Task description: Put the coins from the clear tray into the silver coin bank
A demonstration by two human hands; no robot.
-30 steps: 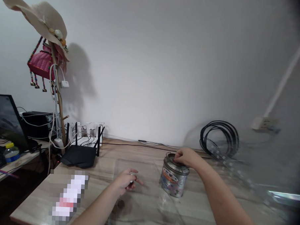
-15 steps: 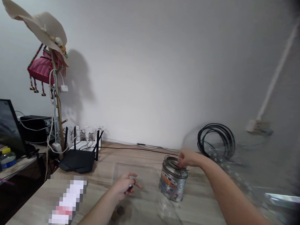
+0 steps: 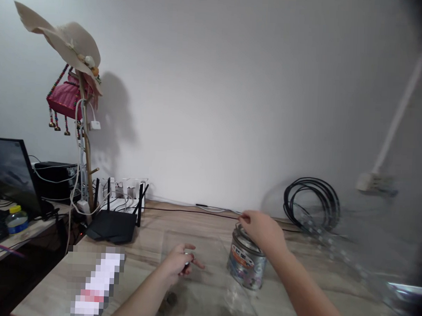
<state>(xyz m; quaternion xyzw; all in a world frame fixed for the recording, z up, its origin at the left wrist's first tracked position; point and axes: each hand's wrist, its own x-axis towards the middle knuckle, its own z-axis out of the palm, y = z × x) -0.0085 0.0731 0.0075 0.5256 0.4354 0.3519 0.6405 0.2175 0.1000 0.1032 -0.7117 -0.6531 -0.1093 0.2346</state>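
A small metal tin [image 3: 245, 266] with a printed label stands on the wooden table [image 3: 147, 248]. My right hand [image 3: 262, 230] rests over its top, fingers pinched at the far left rim; what they hold is hidden. My left hand [image 3: 178, 263] lies lower on the table to the left of the tin, fingers curled round a small dark object with one finger pointing right. A clear plastic sheet [image 3: 198, 288] lies under both hands.
A black router [image 3: 112, 223] and a white power strip sit at the table's back left. A stand with a hat [image 3: 67, 42] and pink bag rises beside them. A monitor [image 3: 7, 172] and bottle [image 3: 16, 218] stand far left. Coiled black cable [image 3: 312, 202] leans at the wall.
My right hand has shifted left across the tin's top, from its right rim to its left rim. The left hand has stayed nearly in place. The view has moved slightly.
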